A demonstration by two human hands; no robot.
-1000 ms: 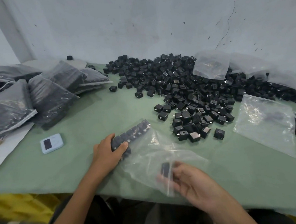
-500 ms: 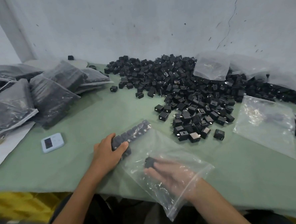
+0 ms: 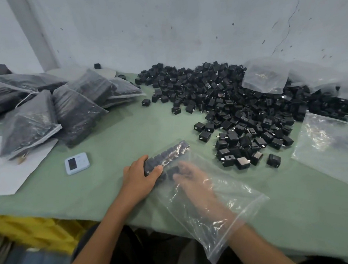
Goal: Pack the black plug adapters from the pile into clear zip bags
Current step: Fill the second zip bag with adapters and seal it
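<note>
1. The clear zip bag (image 3: 224,206) lies on the green desk (image 3: 108,140) in the lower centre of the frame. Its closed end points to the upper left and its mouth to the lower right.
2. A row of adapters (image 3: 168,154) is packed along that closed end. Its long axis runs from lower left to upper right.
3. The left grip (image 3: 140,175) clamps the lower-left end of the row through the plastic, thumb on the near side and fingers curled over the far side.
4. The right grip (image 3: 196,183) is inside the bag, fingers pointing up and left toward the row. A loose adapter (image 3: 172,171) sits at its fingertips, just below the row. Blur hides whether the fingers pinch it or only push it.
5. The coming move likely turns on this: the loose adapter must travel up-left, across the row's long axis, to seat beside it. The left grip is nearer the row and steadies it, so placing falls to the right grip.
6. The pile (image 3: 239,107) fills the upper right, nearer the right grip.
</note>
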